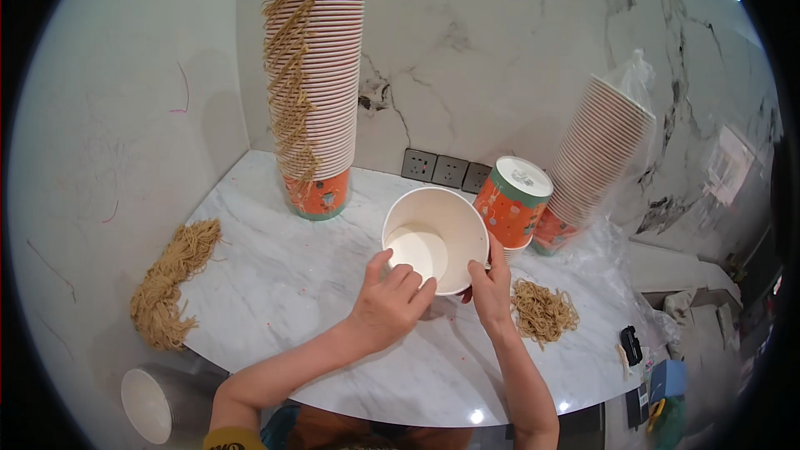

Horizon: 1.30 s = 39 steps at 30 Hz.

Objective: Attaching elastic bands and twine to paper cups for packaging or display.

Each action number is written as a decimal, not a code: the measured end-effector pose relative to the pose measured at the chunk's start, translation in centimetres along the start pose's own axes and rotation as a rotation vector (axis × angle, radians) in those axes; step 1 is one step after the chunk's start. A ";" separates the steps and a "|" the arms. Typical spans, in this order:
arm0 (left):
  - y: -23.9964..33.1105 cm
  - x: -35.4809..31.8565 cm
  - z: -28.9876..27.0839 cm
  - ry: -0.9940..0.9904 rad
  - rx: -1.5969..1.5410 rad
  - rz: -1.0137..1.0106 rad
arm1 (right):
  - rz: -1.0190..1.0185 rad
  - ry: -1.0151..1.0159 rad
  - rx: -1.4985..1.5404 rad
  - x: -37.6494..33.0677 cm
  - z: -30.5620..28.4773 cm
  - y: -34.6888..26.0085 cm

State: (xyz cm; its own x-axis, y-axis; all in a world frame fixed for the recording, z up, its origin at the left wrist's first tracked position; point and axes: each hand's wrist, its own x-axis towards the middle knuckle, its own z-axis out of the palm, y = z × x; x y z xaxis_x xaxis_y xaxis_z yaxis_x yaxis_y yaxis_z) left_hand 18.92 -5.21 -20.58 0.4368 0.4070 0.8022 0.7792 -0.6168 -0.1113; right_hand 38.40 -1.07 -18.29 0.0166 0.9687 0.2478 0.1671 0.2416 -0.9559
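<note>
Paper tub (463, 233), round, white-lined, is leaning, probably for access: right hand (492, 285) is gripping its rim, loosely curled left hand (386, 303) is overlapping.

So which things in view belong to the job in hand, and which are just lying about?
Likely part of it:
paper bucket in the right hand
tall bucket stack
cord bundle
cord pile
upturned bucket
leaning bucket stack

Apparently just lying about:
small black object
blue object
</note>
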 end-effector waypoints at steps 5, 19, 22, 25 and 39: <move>-2.5 -0.5 -1.0 -0.055 -0.120 -0.070 | -0.408 0.176 -0.476 -0.8 1.2 0.4; -4.5 -0.8 -2.0 -0.066 -0.341 -0.125 | -0.978 -0.175 -0.776 -1.4 2.1 1.2; -2.6 -1.0 -1.7 -0.002 -0.243 -0.102 | -0.976 -0.167 -0.729 -2.1 2.9 1.2; -2.9 -1.1 -1.6 -0.015 -0.226 -0.078 | -0.995 -0.134 -0.727 -2.1 3.2 1.5; -3.8 -0.4 -2.5 -0.002 -0.252 -0.145 | -1.009 -0.099 -0.677 -1.7 2.3 -0.1</move>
State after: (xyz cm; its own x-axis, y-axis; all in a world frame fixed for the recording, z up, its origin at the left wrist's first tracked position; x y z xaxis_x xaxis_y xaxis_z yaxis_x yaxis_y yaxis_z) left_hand 14.65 -4.75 -19.03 0.3301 0.5038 0.7983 0.6971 -0.7003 0.1537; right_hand 36.04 -2.58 -19.00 -0.4877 0.3709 0.7903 0.5424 0.8381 -0.0585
